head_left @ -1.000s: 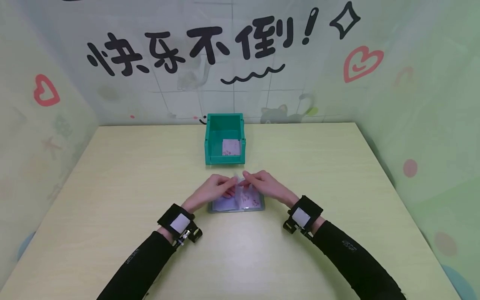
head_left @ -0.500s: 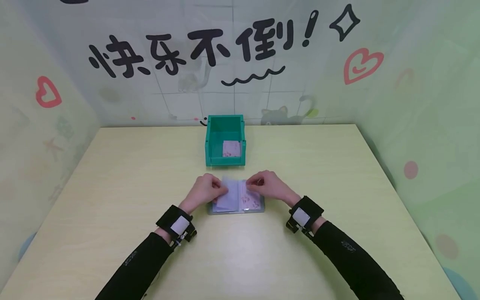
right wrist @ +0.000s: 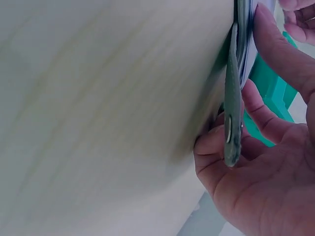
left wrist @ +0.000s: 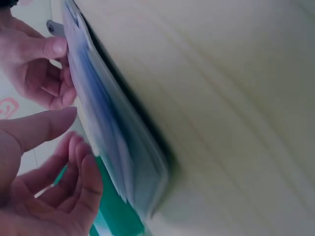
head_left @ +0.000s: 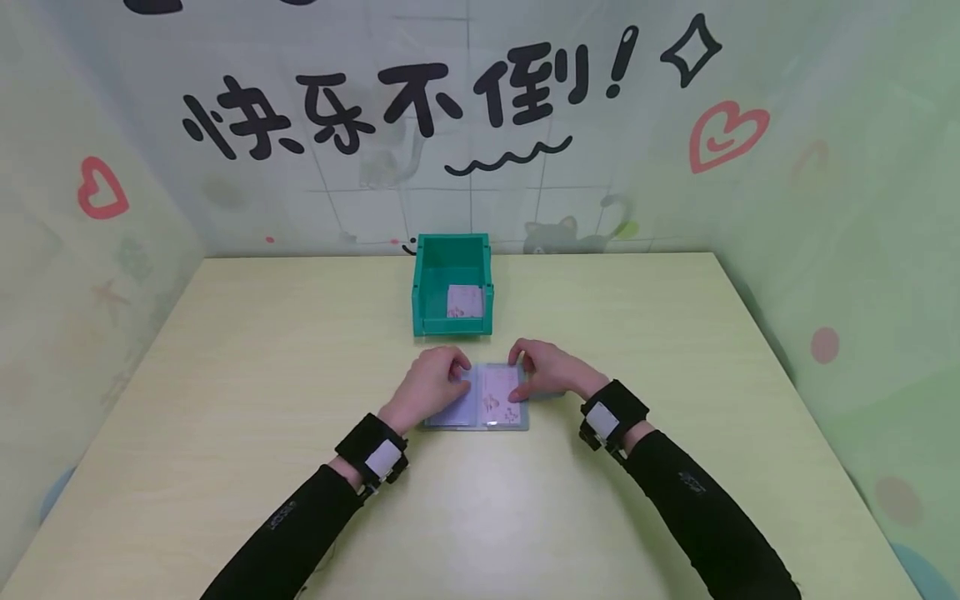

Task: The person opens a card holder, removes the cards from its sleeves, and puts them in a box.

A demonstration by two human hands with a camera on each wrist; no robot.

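A small card album [head_left: 498, 398] with clear sleeves lies spread open on the table, a pink printed card showing in its right page and a bluish page on the left. My left hand [head_left: 431, 383] hovers over the left page; in the left wrist view its thumb and curled fingers stand apart with nothing between them, beside the album's pages [left wrist: 113, 132]. At the album's right edge, my right hand [head_left: 553, 369] pinches the pages and cover, thumb on top. The snap strap [right wrist: 233, 108] sticks out past its fingers in the right wrist view.
Just beyond the album stands a green plastic bin [head_left: 453, 326] with a pink card [head_left: 465, 301] inside. The pale wooden table [head_left: 262, 350] meets printed wall sheets [head_left: 337, 208] at its back and sides.
Both hands were close together above the album, then parted, the left one pinching a page and laying it to the left. The left fingers have let go; the right hand has shifted to the right edge.
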